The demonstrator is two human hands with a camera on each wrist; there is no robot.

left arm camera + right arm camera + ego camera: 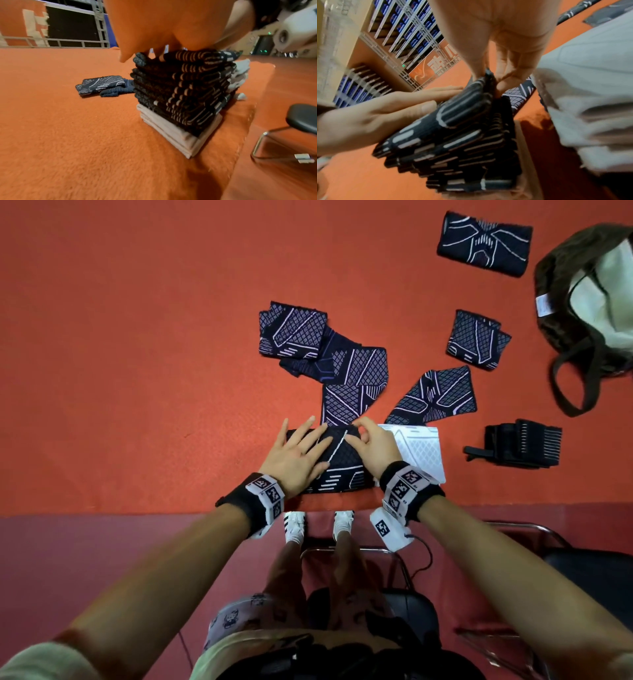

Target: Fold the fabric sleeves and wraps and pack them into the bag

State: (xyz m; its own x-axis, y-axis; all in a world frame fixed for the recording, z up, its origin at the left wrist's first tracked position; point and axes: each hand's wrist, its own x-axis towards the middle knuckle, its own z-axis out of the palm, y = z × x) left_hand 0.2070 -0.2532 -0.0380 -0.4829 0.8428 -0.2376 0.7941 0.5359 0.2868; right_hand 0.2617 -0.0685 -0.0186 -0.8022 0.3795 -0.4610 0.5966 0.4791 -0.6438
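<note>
A tall stack of folded dark patterned sleeves (342, 474) stands near the table's front edge, resting on pale folded ones (180, 136). My left hand (298, 446) lies flat on top of the stack, fingers straight and spread (426, 94). My right hand (363, 433) pinches the far edge of the top dark sleeve (488, 79) between thumb and fingers. A pile of white sleeves (421, 453) sits against the stack's right side. The brown bag (582, 337) with a pale lining lies open at the far right.
Loose dark sleeves lie beyond the stack (346, 364), (435, 398), (478, 340) and far back (484, 242). A black striped wrap (520, 445) lies at the right. The orange table's left half (120, 354) is bare. Black chairs (589, 570) stand below the table's edge.
</note>
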